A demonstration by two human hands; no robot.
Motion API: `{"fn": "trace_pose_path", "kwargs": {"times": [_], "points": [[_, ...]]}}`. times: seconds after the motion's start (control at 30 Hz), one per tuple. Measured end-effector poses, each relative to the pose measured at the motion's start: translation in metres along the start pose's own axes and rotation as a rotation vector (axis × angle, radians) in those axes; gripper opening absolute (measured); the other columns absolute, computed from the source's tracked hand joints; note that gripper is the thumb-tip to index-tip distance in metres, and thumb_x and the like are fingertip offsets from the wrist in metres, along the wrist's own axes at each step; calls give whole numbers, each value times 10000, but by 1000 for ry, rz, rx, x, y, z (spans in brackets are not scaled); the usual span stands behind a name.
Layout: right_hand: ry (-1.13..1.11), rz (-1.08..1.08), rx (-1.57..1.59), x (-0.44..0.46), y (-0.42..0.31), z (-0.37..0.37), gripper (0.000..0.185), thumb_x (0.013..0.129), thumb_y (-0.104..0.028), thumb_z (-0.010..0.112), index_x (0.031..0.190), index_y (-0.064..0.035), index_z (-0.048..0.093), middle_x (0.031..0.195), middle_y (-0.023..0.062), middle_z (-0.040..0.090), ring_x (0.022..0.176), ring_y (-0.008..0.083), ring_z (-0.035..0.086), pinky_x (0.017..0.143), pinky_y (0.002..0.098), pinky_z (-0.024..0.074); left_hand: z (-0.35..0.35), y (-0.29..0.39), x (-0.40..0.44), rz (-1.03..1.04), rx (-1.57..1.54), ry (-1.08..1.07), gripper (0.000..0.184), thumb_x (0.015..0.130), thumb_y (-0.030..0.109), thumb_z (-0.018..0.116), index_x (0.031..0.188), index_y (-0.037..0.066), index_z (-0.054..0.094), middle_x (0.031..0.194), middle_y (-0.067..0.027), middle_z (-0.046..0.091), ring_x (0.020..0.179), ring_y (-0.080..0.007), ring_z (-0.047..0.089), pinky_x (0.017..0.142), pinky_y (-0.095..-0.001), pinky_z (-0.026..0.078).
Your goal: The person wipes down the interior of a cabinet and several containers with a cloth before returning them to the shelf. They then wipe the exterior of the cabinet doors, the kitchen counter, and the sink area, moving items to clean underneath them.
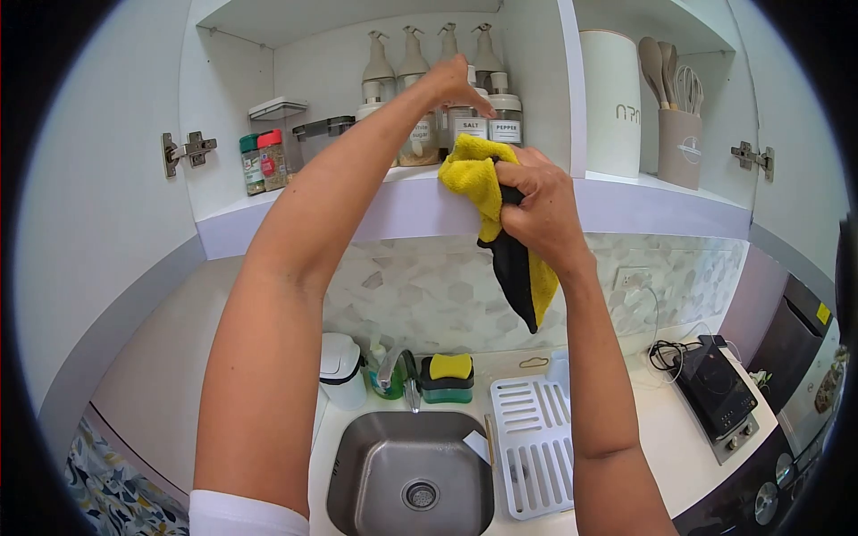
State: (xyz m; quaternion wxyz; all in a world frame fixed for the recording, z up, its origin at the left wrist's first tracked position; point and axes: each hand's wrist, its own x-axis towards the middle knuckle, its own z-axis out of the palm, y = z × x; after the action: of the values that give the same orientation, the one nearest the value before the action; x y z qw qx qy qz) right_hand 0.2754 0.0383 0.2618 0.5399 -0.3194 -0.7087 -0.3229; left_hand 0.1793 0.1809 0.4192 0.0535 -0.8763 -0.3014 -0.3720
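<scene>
My left hand (454,85) reaches into the open cabinet, over the jars labelled salt (470,123) and pepper (506,121); its thumb points down by the salt jar, and what its fingers hold, if anything, is hidden. Bunched in my right hand (539,201) is a yellow and black cloth (474,179), in front of the shelf edge just below the pepper jar. Its lower end hangs down before the backsplash. A jar labelled sugar (419,145) stands left of the salt, partly behind my left forearm. Several pump bottles (377,61) stand at the back.
Spice bottles (271,159) stand on the shelf's left side. A white canister (610,103) and a utensil holder (679,147) occupy the right compartment. Below are the sink (411,464), faucet (410,380), sponge (450,366), drying rack (534,447) and black cooktop (715,389).
</scene>
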Motion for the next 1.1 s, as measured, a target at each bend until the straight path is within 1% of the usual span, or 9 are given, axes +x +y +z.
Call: {"fn": "trace_pose_path", "kwargs": {"times": [0.13, 0.23, 0.6, 0.7, 0.73, 0.87, 0.93, 1.0, 1.1], "points": [[20, 4, 13, 0, -3, 2, 138, 583, -6, 567, 717, -35, 582, 711, 87, 538, 704, 278, 490, 630, 372, 418, 1, -6, 14, 89, 380, 38, 997, 435, 483, 858, 1157, -95, 483, 1110, -267, 561, 1007, -344, 580, 835, -365, 491], [52, -20, 31, -1, -1, 5, 145, 581, -4, 564, 721, -35, 582, 719, 86, 539, 703, 279, 489, 634, 373, 417, -1, -6, 17, 54, 394, -43, 941, 432, 508, 853, 1063, -108, 521, 1082, -272, 573, 1003, -354, 580, 825, -377, 490], [46, -87, 46, 0, 0, 1, 213, 600, -16, 554, 801, -50, 616, 804, 108, 581, 782, 314, 521, 682, 380, 431, 16, -19, 12, 159, 499, 136, 1037, 465, 596, 814, 1100, -139, 452, 1050, -308, 559, 1026, -383, 558, 857, -411, 469], [-71, 58, 125, 2, -4, -7, 297, 664, -1, 511, 935, -25, 631, 864, 154, 610, 814, 288, 579, 747, 312, 448, 5, -13, -21, 224, 428, 388, 919, 579, 579, 770, 1119, -104, 476, 1085, -282, 558, 1037, -374, 552, 860, -427, 466], [-76, 55, 139, 6, 0, -9, 297, 664, -1, 511, 935, -25, 631, 864, 154, 610, 814, 288, 579, 747, 312, 448, 0, -12, -39, 325, 307, 481, 766, 645, 499, 746, 1097, -74, 516, 1078, -276, 565, 1016, -392, 553, 881, -410, 454], [-429, 253, -117, 46, 5, -14, 304, 713, -98, 496, 977, -26, 628, 931, 186, 619, 930, 366, 561, 801, 399, 446, -39, -23, -120, 469, 60, 595, 426, 762, 277, 666, 1066, -8, 579, 1021, -243, 603, 981, -380, 568, 893, -396, 443], [-583, 305, -219, 66, 3, -1, 315, 725, -121, 488, 987, -13, 626, 945, 204, 624, 950, 375, 564, 813, 407, 448, -66, -59, -135, 332, 109, 594, 361, 813, 263, 629, 1085, 28, 587, 999, -170, 639, 940, -288, 621, 808, -363, 493], [-746, 246, -107, 81, -2, 30, 340, 731, -140, 482, 1008, -3, 623, 962, 211, 634, 934, 373, 584, 808, 418, 457, -91, -95, -131, 95, 221, 537, 320, 819, 217, 599, 1080, 33, 598, 1009, -165, 646, 942, -280, 622, 807, -359, 494], [-771, 127, -38, 96, -39, 79, 344, 741, -171, 487, 1014, -15, 627, 996, 211, 632, 931, 369, 596, 819, 421, 462, -99, -147, -107, -14, 358, 437, 297, 816, 189, 583, 1072, 41, 607, 1043, -170, 638, 952, -288, 621, 810, -363, 490]]}}
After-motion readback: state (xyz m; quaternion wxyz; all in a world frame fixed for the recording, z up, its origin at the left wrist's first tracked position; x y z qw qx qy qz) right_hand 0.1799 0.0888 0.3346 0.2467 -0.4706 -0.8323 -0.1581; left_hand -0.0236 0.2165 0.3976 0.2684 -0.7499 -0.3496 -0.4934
